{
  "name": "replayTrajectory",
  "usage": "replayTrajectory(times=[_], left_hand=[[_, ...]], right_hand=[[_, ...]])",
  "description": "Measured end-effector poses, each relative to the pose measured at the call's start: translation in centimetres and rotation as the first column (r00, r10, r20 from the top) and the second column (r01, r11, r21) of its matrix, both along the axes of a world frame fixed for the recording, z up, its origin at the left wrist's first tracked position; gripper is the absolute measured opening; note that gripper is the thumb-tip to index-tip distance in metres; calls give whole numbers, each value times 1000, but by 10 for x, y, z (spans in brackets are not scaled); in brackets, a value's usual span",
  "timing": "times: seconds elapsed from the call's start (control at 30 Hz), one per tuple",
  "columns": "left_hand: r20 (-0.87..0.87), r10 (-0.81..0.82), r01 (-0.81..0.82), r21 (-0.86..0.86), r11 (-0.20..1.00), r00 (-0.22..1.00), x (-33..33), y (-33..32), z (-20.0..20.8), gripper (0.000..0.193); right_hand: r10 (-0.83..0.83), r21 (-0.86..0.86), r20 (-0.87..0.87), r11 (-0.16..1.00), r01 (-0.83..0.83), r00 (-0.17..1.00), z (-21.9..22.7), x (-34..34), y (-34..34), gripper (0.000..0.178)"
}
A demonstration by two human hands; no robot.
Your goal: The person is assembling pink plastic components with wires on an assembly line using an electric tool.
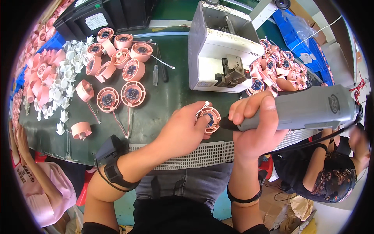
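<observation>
My left hand (183, 126) grips a round pink plastic housing (216, 121) with a blue circuit board inside, above the front edge of the green table. Its thumb presses on the board, and a white connector shows by the fingertips. Wrapped round a thick grey electric screwdriver (311, 106), my right hand (257, 126) holds it nearly level. The tool's dark tip points left at the housing's right rim; whether it touches a screw I cannot tell. Straight ahead stands a white screw feeder (202, 58) with a small metal pick-up head.
Several pink housings with boards (132, 93) lie left, with white plastic parts (64, 84) beyond. More housings (280, 64) are piled right, by a blue bin (300, 43). A small screwdriver (155, 75) lies left of the feeder. A black crate (113, 15) stands behind. People sit on both sides.
</observation>
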State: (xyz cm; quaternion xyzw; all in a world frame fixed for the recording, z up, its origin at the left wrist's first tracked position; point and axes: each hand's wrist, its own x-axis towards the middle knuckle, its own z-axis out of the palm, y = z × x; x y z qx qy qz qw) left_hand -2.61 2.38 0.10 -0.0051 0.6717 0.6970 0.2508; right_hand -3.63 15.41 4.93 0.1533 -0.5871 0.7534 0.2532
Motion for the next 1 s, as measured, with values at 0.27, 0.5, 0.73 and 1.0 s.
replayTrajectory(times=[0.27, 0.5, 0.73, 1.0], left_hand=[[-36, -13, 13, -2, 1000, 999, 1, 0, -2, 30], [-51, 62, -59, 68, 996, 997, 3, 3, -7, 33], [-149, 22, -15, 44, 999, 989, 3, 3, -10, 28], [-608, 7, -292, -372, 881, 794, 6, -20, 6, 28]], right_hand=[[-5, -21, 6, 1000, 5, 1000, -3, -1, -3, 42], [9, -16, 74, 1000, -8, 997, -9, 0, -5, 36], [46, 75, 2, 996, -46, 999, -24, 3, -8, 39], [13, 241, -175, 970, 30, 985, -22, -4, 53, 66]])
